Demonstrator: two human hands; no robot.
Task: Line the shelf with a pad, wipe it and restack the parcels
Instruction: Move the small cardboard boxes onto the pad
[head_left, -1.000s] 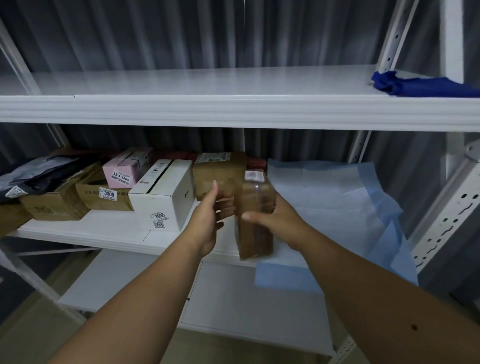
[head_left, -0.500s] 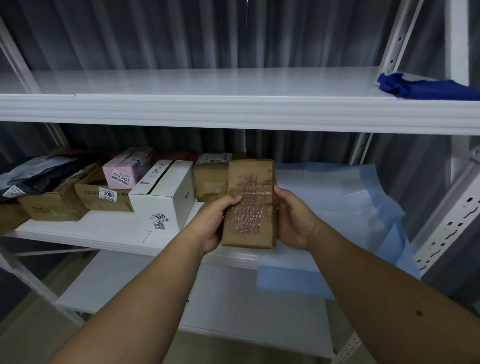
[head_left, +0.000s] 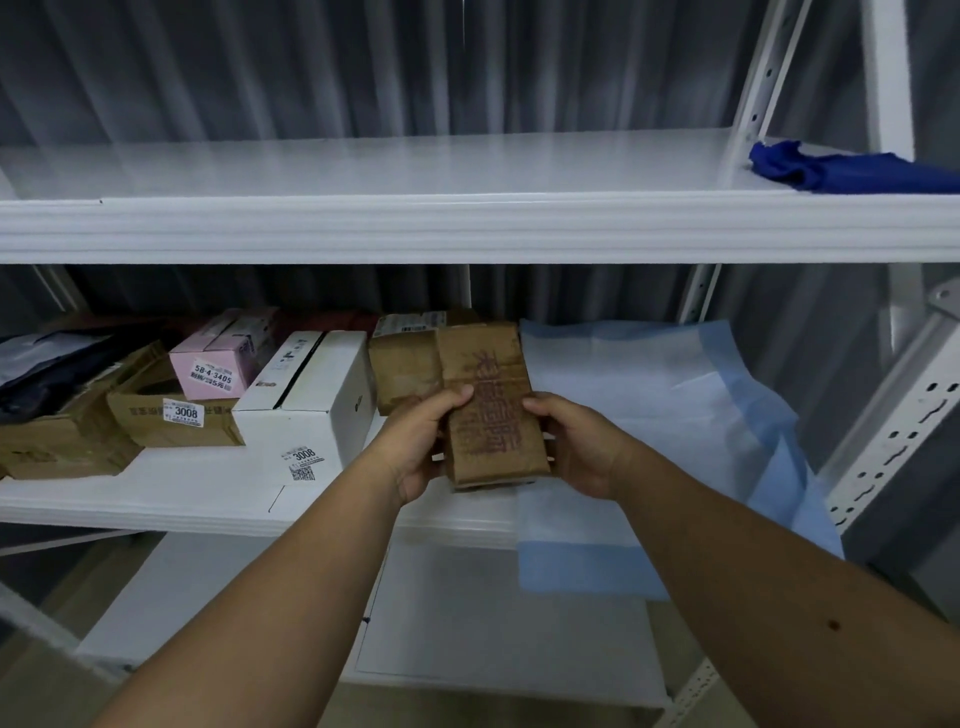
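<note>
Parcels (head_left: 311, 395) crowd the left half of the middle shelf (head_left: 156, 499), with a pad (head_left: 649, 415) over its right half, overhanging the front edge. A cloth (head_left: 841, 169) lies at the upper shelf's (head_left: 415, 228) right end.

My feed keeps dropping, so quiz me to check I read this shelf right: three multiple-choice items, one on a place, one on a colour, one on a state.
1. Where does the blue cloth lie?
A. On the upper shelf, at its right end
B. On the pad
C. On the white box

2. What colour is the small box labelled 5B-4-3405?
A. Green
B. Pink
C. Black

3. How is the brown parcel held?
A. Resting on the pad, untouched
B. By the left hand alone
C. Between both hands, in front of the middle shelf

Key: 1 A, the cloth sits bunched by the right upright. 2 B, its faces are pink. 3 C, the left hand and right hand grip its two sides, beside the pad.
</note>
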